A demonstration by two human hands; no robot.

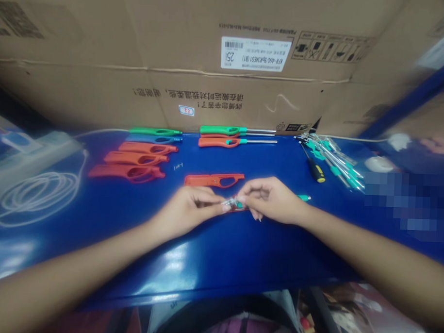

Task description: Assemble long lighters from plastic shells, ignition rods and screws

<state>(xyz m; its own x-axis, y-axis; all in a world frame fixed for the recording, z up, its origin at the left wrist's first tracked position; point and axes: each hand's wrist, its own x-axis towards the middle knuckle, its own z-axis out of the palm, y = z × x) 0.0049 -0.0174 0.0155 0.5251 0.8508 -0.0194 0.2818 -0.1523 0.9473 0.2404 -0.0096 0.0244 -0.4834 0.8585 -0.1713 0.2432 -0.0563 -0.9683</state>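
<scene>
My left hand [187, 209] and my right hand [273, 200] meet over the middle of the blue table. Between thumb and fingers, my left hand pinches a small clear-and-silver lighter part [228, 203]. My right fingers are closed at its right end, near a bit of teal, and cover what they grip. Partly hidden under the hands is a red piece [238, 209]. A teal tip [304, 198] shows beyond my right wrist. Just behind lies an orange-red lighter handle shell [214, 180], its inner side facing up.
Several handle shells [135, 157] lie at left, with tiny metal bits [179, 166] beside them. Long-nosed lighters [237, 142] rest against the cardboard [166, 96]. At right are a screwdriver [315, 170] and a pile of metal-tubed teal parts [335, 160]. A white cable [39, 196] lies coiled at left.
</scene>
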